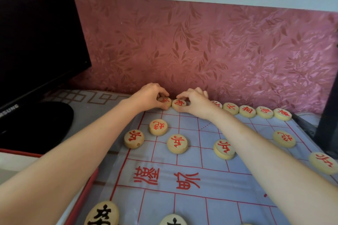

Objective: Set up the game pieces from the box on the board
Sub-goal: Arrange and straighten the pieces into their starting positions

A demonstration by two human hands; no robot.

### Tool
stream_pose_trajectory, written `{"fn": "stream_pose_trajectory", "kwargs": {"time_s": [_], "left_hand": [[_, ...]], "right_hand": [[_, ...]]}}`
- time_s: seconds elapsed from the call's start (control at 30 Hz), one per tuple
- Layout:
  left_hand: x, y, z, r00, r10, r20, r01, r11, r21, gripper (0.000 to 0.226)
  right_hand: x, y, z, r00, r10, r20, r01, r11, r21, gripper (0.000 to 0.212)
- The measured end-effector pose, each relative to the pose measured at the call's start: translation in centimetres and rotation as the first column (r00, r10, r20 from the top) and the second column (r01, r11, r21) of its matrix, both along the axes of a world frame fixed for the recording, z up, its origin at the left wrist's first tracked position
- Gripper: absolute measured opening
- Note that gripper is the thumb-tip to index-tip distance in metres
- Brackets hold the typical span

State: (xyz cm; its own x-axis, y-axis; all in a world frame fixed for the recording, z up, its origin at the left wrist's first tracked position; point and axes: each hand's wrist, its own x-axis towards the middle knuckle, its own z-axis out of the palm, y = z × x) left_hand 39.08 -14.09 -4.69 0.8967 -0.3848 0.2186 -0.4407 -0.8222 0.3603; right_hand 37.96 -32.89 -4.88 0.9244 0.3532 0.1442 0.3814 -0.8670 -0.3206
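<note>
Far-left corner of the pale blue-grey sheet board with red grid lines (188, 129): two round, pale wooden discs with red characters, lying flat and edge to edge on the far line, just below the pink leaf-patterned wall covering (219, 51). Left disc (165, 101) pinched between thumb and curled fingers (163, 94) of the left hand (150, 96). Right disc (179, 104) pinched the same way, fingers set narrow, by the right hand (194, 103). Each disc directly under its own hand's fingertips, on the inner side of the palm. Round all over, so no long axis to line up.

Past the right hand, four more red-lettered discs (247, 111) in a row along the same line, a fifth half hidden behind the wrist. Nearer the camera, further red-lettered discs (177, 143) spaced out on grid crossings, and black-lettered discs (102, 213) at the bottom edge. Black monitor (36, 33) on the bench at left.

Apparently closing out the far row. Probably only small sideways nudges needed, with the corner point closest to the left hand.
</note>
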Motion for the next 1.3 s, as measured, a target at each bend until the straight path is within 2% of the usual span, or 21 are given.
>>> {"fn": "stream_pose_trajectory", "kwargs": {"time_s": [0.17,0.27,0.33,0.43,0.57,0.87,1.3], "left_hand": [[-0.1,-0.5,-0.4,0.993,0.081,0.083,-0.086,0.995,0.060,0.054],[-0.1,-0.5,-0.2,0.995,0.088,0.050,-0.092,0.992,0.086,0.059],[0.0,0.0,0.0,0.998,0.065,-0.002,-0.064,0.994,0.086,0.062],[0.0,0.7,0.3,0.997,0.028,-0.065,-0.025,0.998,0.058,0.057],[0.0,0.4,0.2,0.999,0.023,-0.037,-0.021,0.998,0.057,0.043],[-0.5,0.1,0.0,0.996,0.094,-0.006,-0.094,0.994,0.049,0.049],[-0.6,0.1,-0.1,0.995,0.095,-0.028,-0.094,0.995,0.041,0.047]], "right_hand": [[0.0,0.2,-0.3,0.997,-0.060,0.038,0.061,0.997,-0.043,0.057],[-0.3,-0.1,-0.1,0.999,-0.041,0.019,0.040,0.998,0.045,0.062],[-0.4,-0.3,0.1,1.000,-0.002,-0.026,0.005,0.994,0.106,0.057],[-0.3,-0.4,0.1,0.998,0.029,-0.061,-0.023,0.996,0.090,0.048],[-0.3,0.0,0.0,0.999,-0.009,-0.037,0.011,0.999,0.045,0.044],[-0.2,0.3,-0.7,0.993,-0.115,0.039,0.114,0.993,0.039,0.044],[-0.4,0.5,-0.4,0.993,-0.111,0.040,0.110,0.994,0.017,0.047]]}}
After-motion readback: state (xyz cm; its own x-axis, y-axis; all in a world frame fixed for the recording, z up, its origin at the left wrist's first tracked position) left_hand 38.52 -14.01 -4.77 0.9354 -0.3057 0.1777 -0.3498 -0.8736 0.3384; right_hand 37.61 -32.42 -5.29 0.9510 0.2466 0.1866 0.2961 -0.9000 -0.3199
